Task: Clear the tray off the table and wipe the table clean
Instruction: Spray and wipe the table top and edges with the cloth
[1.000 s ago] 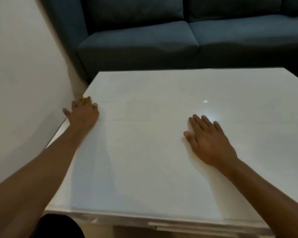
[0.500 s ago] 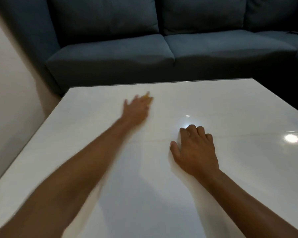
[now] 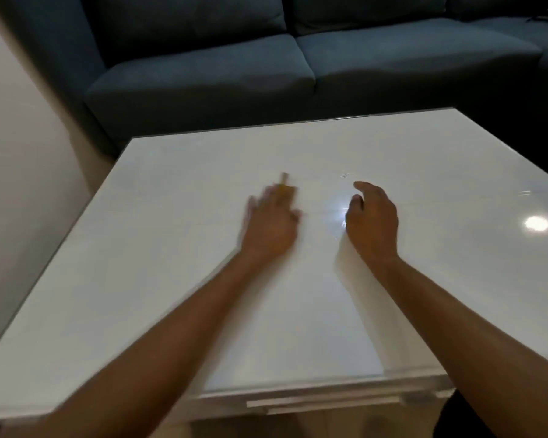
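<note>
At the far left I am seeing a pale wall (image 3: pixel 19 172) running beside the white glossy counter (image 3: pixel 159 279). The counter is filling most of my view, and its top is carrying nothing but my two hands.

My left hand (image 3: pixel 271 227) is lying palm down near the middle of the counter, blurred. Something small and yellowish (image 3: pixel 283 184) is poking out past its fingers (image 3: pixel 257 200) on the far side; it is too smeared for me to say what it is. The fingers are looking loosely spread over it, but I cannot tell how far they are closed or whether they are truly gripping it. The forearm is stretching back toward the near left corner.

Just right of it, apart from it, my right hand (image 3: pixel 374 221) is hovering or resting at the counter with its fingers (image 3: pixel 366 188) curled inward and downward, half closed and holding nothing that I can see. A bright glare spot is sitting on the surface between the two hands, and a second, rounder one (image 3: pixel 536 223) is glowing further right.

The tray is not appearing anywhere in my view.

Beyond the far edge of the counter, a dark blue sofa (image 3: pixel 298 64) is spanning the scene, its seat cushions facing me, and it is turning a corner at the far right.
</note>
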